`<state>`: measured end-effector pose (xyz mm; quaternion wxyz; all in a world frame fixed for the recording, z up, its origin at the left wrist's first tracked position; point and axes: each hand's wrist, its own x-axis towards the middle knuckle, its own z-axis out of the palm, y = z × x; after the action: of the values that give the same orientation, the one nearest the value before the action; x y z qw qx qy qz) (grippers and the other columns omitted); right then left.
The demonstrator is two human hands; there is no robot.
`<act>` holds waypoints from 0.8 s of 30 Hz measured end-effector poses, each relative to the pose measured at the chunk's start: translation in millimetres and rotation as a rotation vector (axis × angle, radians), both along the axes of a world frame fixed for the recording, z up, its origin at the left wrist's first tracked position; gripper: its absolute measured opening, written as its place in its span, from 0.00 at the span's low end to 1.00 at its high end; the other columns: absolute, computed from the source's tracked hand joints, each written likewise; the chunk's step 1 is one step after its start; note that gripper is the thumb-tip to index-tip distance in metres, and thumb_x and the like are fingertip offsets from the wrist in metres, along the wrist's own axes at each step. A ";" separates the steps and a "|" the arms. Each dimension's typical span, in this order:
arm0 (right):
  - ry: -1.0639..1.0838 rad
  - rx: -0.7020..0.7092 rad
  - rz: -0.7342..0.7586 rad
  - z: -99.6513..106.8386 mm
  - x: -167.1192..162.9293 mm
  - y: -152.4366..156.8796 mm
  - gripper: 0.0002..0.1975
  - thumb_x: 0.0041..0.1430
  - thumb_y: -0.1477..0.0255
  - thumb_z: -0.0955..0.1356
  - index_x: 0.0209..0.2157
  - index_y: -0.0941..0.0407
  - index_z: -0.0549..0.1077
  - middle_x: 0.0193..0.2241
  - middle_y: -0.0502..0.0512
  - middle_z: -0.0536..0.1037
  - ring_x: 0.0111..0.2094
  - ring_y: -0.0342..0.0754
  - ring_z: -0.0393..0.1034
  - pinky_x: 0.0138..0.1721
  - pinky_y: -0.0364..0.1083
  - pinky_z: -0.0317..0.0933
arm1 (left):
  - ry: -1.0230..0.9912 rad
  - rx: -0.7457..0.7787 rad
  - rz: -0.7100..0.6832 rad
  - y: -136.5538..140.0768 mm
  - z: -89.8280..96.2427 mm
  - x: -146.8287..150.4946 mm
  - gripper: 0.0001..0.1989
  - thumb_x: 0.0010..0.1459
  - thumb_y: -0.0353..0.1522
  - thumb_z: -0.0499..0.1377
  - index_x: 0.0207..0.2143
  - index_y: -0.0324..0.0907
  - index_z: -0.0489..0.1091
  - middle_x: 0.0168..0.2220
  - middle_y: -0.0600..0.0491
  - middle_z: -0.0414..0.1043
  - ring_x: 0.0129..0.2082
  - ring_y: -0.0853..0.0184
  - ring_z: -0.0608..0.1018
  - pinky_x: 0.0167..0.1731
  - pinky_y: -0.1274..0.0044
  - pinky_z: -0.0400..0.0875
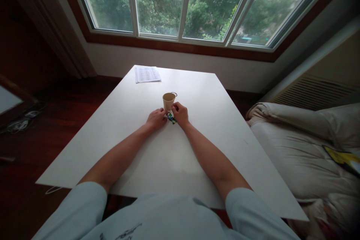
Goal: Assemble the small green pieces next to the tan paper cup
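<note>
A tan paper cup (pixel 168 104) stands upright on the white table, its opening towards me. Just in front of it lies a small heap of tiny multicoloured pieces (pixel 171 118), too small to name; green, blue, white and dark ones show. My left hand (pixel 156 119) rests on the table at the heap's left edge, fingers bent and drawn together. On the other side, my right hand (pixel 180 114) is closed in a pinch close to the cup's lower right side. Whatever either hand's fingertips hold is too small to make out. A thin dark loop (pixel 176 93) shows behind the cup's rim.
Printed paper sheets (pixel 147 74) lie at the far left corner of the white table (pixel 168 161). Beyond the table is a window (pixel 180 3). A cushioned beige sofa (pixel 287 150) stands along the right side, with a yellow and black item on it. Cables (pixel 21 123) lie at left.
</note>
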<state>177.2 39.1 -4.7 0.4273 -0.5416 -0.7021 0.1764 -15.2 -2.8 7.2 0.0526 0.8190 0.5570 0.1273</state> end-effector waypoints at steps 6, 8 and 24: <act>-0.021 -0.005 -0.003 -1.9 -0.3 0.5 0.10 0.67 0.63 0.64 0.37 0.51 0.75 0.30 0.49 0.77 0.32 0.48 0.68 0.39 0.46 0.61 | -0.030 0.007 -0.055 0.6 -2.6 0.6 0.18 0.72 0.33 0.58 0.60 0.46 0.79 0.56 0.44 0.82 0.56 0.54 0.83 0.58 0.66 0.77; -0.025 0.000 -0.004 -2.2 -0.3 0.8 0.11 0.68 0.64 0.64 0.37 0.52 0.76 0.30 0.49 0.77 0.32 0.48 0.68 0.39 0.46 0.61 | -0.034 0.004 -0.066 0.2 -1.6 1.1 0.18 0.71 0.33 0.58 0.59 0.47 0.79 0.56 0.45 0.82 0.56 0.55 0.83 0.57 0.67 0.77; -0.071 -0.073 0.114 -6.4 -1.6 6.6 0.07 0.67 0.68 0.69 0.37 0.52 0.81 0.32 0.53 0.83 0.35 0.50 0.73 0.40 0.47 0.61 | -0.094 -0.001 -0.127 0.5 -0.3 1.0 0.13 0.70 0.32 0.60 0.54 0.46 0.80 0.53 0.46 0.83 0.53 0.56 0.84 0.55 0.69 0.79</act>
<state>175.6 45.7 -11.1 0.3711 -0.5220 -0.7397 0.2066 -14.2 -2.3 6.9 0.0870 0.8459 0.5007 0.1620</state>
